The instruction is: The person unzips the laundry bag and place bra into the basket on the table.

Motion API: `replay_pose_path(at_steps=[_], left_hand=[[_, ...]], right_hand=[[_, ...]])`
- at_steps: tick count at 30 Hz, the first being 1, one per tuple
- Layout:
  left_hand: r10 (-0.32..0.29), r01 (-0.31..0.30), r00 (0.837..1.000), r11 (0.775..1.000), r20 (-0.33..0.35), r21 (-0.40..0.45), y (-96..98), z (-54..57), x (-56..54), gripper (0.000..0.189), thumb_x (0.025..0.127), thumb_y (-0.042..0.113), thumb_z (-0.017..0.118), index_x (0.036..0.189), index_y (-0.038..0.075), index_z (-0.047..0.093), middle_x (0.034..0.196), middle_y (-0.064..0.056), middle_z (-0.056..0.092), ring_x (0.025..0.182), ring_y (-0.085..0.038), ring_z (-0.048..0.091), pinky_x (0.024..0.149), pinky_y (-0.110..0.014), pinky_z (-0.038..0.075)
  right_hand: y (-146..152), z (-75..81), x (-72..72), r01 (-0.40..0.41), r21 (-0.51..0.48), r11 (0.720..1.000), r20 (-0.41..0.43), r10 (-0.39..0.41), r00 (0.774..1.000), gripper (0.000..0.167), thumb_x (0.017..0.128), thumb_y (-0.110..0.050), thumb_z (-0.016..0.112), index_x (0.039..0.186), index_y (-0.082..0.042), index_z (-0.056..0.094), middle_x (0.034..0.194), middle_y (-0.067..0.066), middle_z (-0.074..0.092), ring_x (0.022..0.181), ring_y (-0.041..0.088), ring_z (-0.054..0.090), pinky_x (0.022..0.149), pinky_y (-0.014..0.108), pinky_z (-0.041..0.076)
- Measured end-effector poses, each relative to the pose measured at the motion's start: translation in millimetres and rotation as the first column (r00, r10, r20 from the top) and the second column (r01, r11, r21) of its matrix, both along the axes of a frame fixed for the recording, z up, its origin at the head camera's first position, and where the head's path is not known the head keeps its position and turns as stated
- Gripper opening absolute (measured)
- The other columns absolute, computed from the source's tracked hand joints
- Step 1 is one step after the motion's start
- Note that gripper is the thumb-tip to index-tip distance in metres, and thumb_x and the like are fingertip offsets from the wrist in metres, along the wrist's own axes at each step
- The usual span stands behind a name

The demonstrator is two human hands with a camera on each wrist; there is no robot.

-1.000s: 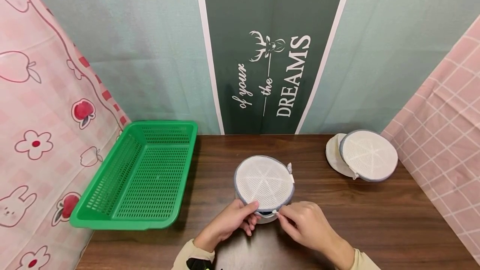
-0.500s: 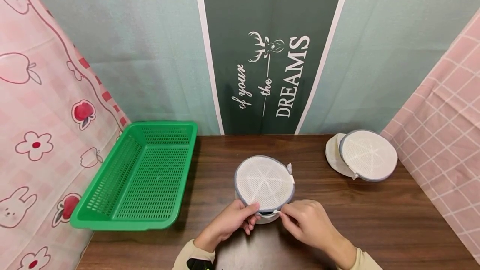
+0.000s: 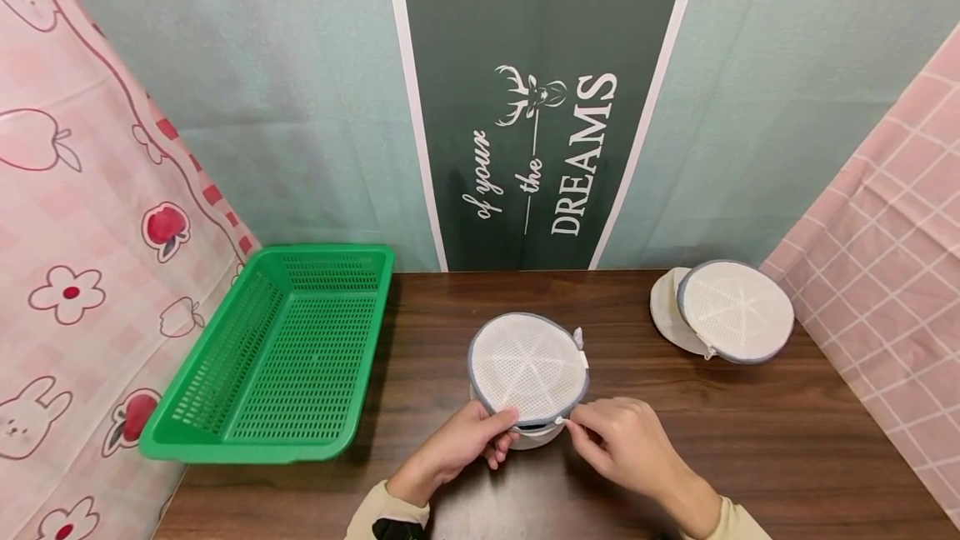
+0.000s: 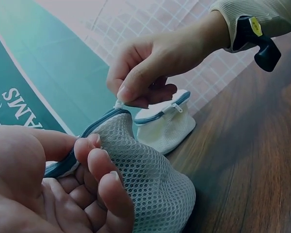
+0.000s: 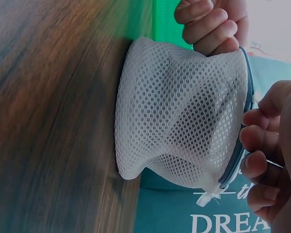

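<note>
The left hand (image 3: 467, 437) pinches a round white mesh bag (image 3: 529, 367) near its blue fabric rim (image 3: 472, 367), the right hand (image 3: 621, 445) its white zipper pull (image 3: 559, 421), and the zip (image 4: 105, 118) seems only partly open.

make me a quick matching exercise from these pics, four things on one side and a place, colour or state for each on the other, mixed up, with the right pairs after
Column one
1. basket
2. left hand
3. right hand
4. far mesh bag

Column two
A. pinches the zipper pull
B. toward the right end of the table
C. green
D. holds the near mesh bag at its rim

Right pairs: 1-C, 2-D, 3-A, 4-B
</note>
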State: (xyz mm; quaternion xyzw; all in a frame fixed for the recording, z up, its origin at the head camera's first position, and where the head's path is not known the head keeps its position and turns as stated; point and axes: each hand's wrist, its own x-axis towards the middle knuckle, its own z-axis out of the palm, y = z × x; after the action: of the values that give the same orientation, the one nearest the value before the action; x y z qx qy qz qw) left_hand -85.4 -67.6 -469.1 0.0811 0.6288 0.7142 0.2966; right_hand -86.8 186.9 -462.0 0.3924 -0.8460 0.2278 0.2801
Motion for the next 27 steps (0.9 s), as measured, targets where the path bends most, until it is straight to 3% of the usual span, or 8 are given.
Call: replay_pose_path(at_steps=[6, 14, 20, 27], left_hand=[[-0.009, 0.009, 1.0, 1.0, 0.008, -0.004, -0.4, 0.2, -0.5, 0.036, 0.105, 0.019, 0.053, 0.082, -0.008, 0.06, 0.062, 0.006, 0.052, 0.054, -0.002, 0.049, 0.049, -0.016, 0.044], [-0.018, 0.018, 1.0, 1.0, 0.008, -0.008, -1.7, 0.4, -1.0, 0.034, 0.105, 0.018, 0.053, 0.08, -0.005, 0.06, 0.062, 0.007, 0.052, 0.054, -0.002, 0.048, 0.049, -0.016, 0.043], [-0.027, 0.027, 1.0, 1.0, -0.003, -0.013, -2.6, -1.1, -1.8, 0.035, 0.105, 0.018, 0.052, 0.081, -0.007, 0.059, 0.062, 0.007, 0.051, 0.054, -0.001, 0.048, 0.05, -0.016, 0.043], [-0.02, 0.02, 1.0, 0.999, -0.003, -0.031, -3.2, -0.5, -1.3, 0.036, 0.104, 0.019, 0.052, 0.08, -0.006, 0.059, 0.061, 0.007, 0.05, 0.053, -0.002, 0.048, 0.049, -0.017, 0.042]], right_hand=[[2, 0.5, -1.2, -0.002, -0.008, 1.0, -0.03, 0.001, 1.0, 0.032, 0.101, -0.029, 0.051, 0.069, -0.027, 0.049, 0.06, -0.019, 0.036, 0.054, -0.004, 0.032, 0.049, 0.018, 0.029], [7, 0.7, -2.6, 0.025, -0.011, 1.0, -0.022, -0.025, 0.999, 0.034, 0.102, -0.031, 0.048, 0.068, -0.028, 0.048, 0.06, -0.019, 0.035, 0.055, -0.005, 0.03, 0.049, 0.017, 0.027], [9, -0.3, -4.5, 0.027, -0.006, 1.0, -0.042, -0.028, 0.999, 0.03, 0.099, -0.029, 0.051, 0.069, -0.028, 0.048, 0.06, -0.018, 0.036, 0.055, -0.006, 0.03, 0.049, 0.017, 0.027], [13, 1.2, -6.0, 0.048, 0.012, 0.999, -0.001, -0.048, 0.999, 0.024, 0.091, -0.023, 0.058, 0.069, -0.028, 0.05, 0.059, -0.019, 0.038, 0.055, -0.005, 0.032, 0.049, 0.017, 0.03]])
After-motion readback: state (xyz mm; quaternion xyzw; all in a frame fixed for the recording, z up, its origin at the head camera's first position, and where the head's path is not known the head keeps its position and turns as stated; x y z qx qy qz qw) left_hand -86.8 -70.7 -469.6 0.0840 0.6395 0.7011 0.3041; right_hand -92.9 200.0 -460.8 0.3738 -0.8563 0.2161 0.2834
